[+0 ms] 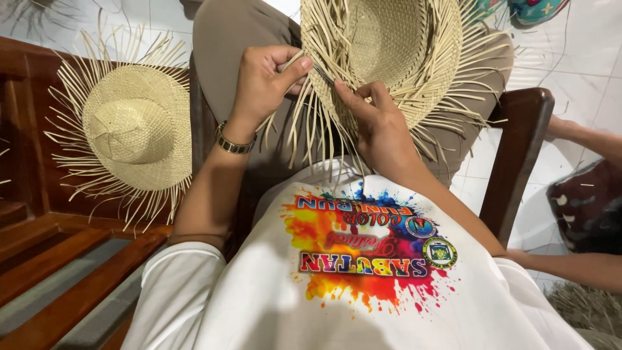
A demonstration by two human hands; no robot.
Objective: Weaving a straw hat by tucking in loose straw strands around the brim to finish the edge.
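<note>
Both hands worked on the lap: the left hand (265,81) pinched loose strands, the right hand (379,126) gripped a dark strip. The straw hat (382,48) had crown and brim woven, its fringe unfinished.

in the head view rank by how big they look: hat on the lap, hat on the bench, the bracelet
1. Lap hat, though it is nearer the camera and cut off by the frame, so its lead is unsure.
2. Bench hat.
3. Bracelet.

one head camera looks steeply down (close in) over the person's chest and lap.
</note>
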